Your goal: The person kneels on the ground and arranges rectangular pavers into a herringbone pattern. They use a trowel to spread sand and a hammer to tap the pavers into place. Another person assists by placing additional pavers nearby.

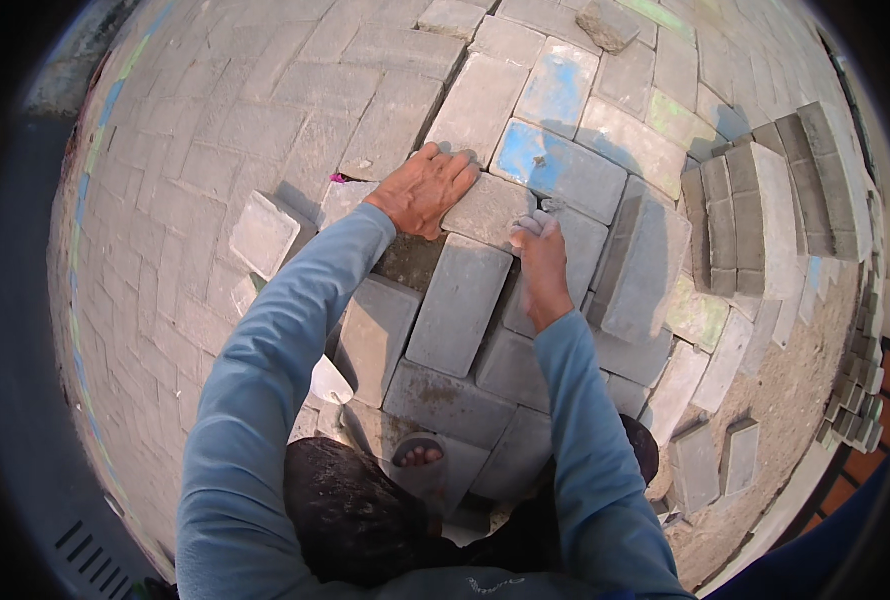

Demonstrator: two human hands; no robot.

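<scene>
A grey paving block (487,210) lies crosswise between my hands, among other laid blocks. My left hand (423,192) is closed over its left end, fingers bent across the top edge. At the right end, my right hand (541,252) is closed with its fingers curled against the block; part of that grip is hidden. Just beyond those fingers sits a small grey lump (552,205). Below the block, a long paver (459,304) lies beside an uncovered patch of brown bedding (411,262). A blue-stained paver (557,166) adjoins its far side.
A tilted loose block (265,234) rests at left, and another loose block (643,268) lies right of my right hand. Stacked pavers (755,215) stand farther right. A pale blade-like piece (330,382) shows beside my left forearm. My sandalled foot (420,462) is below.
</scene>
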